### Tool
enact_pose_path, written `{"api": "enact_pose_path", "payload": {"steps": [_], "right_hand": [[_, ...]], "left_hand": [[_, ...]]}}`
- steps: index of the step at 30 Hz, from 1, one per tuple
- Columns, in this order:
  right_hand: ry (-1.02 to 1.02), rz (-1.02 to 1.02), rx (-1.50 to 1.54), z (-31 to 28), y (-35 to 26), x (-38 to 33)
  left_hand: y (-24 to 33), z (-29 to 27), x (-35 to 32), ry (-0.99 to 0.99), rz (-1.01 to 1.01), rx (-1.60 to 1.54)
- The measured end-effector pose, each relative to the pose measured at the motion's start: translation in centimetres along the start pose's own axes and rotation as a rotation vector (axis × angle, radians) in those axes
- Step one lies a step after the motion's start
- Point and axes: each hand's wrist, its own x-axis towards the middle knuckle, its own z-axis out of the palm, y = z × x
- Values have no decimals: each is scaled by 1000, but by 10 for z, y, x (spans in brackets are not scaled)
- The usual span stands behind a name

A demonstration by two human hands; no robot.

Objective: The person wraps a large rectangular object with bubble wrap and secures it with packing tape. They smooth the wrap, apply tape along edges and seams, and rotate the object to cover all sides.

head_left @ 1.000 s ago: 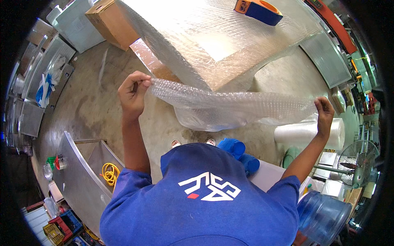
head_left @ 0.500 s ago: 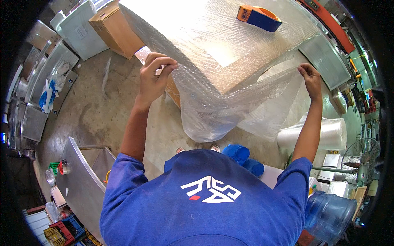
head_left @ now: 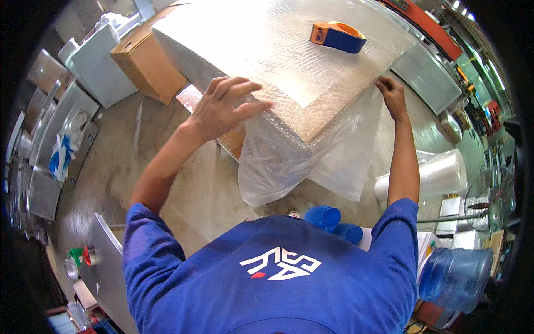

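A sheet of clear bubble wrap (head_left: 278, 175) lies over a large flat rectangular piece with a brown border (head_left: 305, 123). Its loose end hangs down in folds past the near corner. My left hand (head_left: 225, 108) is at the left edge of the wrapped piece, palm down with fingers spread, its fingertips over the wrap. At the right edge my right hand (head_left: 392, 96) is closed, thumb and fingers pinching the bubble wrap. On top of the sheet rests an orange and dark blue tape dispenser (head_left: 340, 38). What supports the piece is mostly hidden.
A cardboard box (head_left: 149, 65) stands beyond the left edge. To the right, a roll of bubble wrap (head_left: 431, 175) lies on the floor near a fan (head_left: 489, 197) and a large blue water bottle (head_left: 455, 278). A grey panel (head_left: 103, 267) is at lower left.
The held-up wrap has dropped against the near corner. My left hand has let go of its pinch, spread and moved inward over the edge. My right hand has moved left to the piece's edge.
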Motion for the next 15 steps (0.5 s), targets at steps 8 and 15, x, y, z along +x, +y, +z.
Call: {"api": "enact_pose_path", "payload": {"steps": [8, 15], "right_hand": [[21, 63, 16, 2, 0, 1], [29, 54, -58, -7, 7, 4]], "left_hand": [[-31, -22, 89, -450, 748, -86], [-6, -9, 169, -624, 1129, -163]]}}
